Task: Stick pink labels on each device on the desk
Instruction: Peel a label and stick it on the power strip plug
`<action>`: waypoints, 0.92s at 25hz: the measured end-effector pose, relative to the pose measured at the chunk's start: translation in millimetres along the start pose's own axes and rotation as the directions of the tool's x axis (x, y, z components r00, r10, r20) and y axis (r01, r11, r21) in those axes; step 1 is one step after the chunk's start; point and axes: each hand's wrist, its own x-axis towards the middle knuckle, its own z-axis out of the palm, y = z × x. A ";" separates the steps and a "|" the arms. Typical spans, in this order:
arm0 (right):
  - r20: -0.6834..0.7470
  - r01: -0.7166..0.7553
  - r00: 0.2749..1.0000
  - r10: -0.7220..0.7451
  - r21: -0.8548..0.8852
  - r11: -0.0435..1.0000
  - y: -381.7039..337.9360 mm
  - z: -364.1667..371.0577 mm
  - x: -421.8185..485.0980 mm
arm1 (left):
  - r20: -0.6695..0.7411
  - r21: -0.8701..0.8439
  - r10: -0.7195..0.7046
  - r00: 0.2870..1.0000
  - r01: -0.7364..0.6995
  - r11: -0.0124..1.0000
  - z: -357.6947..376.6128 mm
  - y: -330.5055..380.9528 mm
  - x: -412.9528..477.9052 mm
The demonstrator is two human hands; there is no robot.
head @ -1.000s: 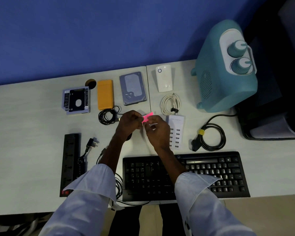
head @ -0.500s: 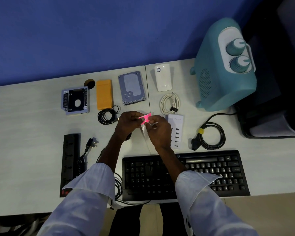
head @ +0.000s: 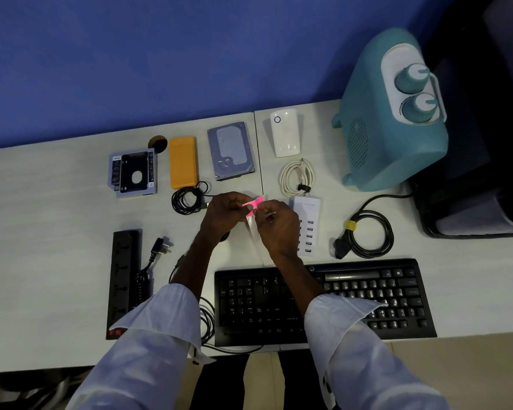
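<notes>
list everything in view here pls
pink label: 1, pink, pinched at centre
backing strip: 1, white, hanging below the label
drive caddy: 1, silver and black, back left
case: 1, orange, right of the caddy
hard drive: 1, grey, right of the case
heater: 1, teal, back right
plug-in unit: 1, white, left of the heater
thin cable: 1, black, in front of the case
white cable: 1, white, in front of the plug-in unit
usb charger: 1, white, in front of the white cable
thick cable: 1, black, yellow tie, right of the charger
power strip: 1, black, front left
keyboard: 1, black, front edge
left hand: 1, pale sleeve, pinching the label
right hand: 1, pale sleeve, pinching the label
</notes>
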 end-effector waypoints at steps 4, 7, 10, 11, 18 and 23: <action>0.018 -0.017 1.000 0.017 0.041 0.999 1.6 1.2 -3.0 | -0.017 0.006 -0.027 0.999 0.027 1.000 0.3 -3.8 2.2; 0.017 -0.020 1.000 0.019 0.040 0.999 3.1 1.6 -3.7 | -0.017 0.015 -0.008 1.000 0.008 1.000 0.6 -6.6 2.5; 0.021 -0.023 1.000 0.022 0.025 0.999 1.2 -0.6 -2.4 | -0.009 0.014 0.001 1.000 -0.001 1.000 -0.3 -8.0 3.1; 0.021 -0.010 1.000 0.010 0.011 1.000 0.5 -1.3 -2.4 | -0.002 0.021 0.003 1.000 -0.003 1.000 -0.8 -7.7 3.5; -0.053 -0.033 0.998 0.034 0.020 0.999 -1.4 -6.0 0.6 | -0.086 0.152 0.000 0.996 0.013 0.988 1.2 -12.2 9.7; 0.005 -0.194 0.980 0.201 0.286 0.939 -3.8 -8.8 -0.2 | -0.169 0.310 0.157 0.973 -0.099 0.946 5.3 -17.5 14.2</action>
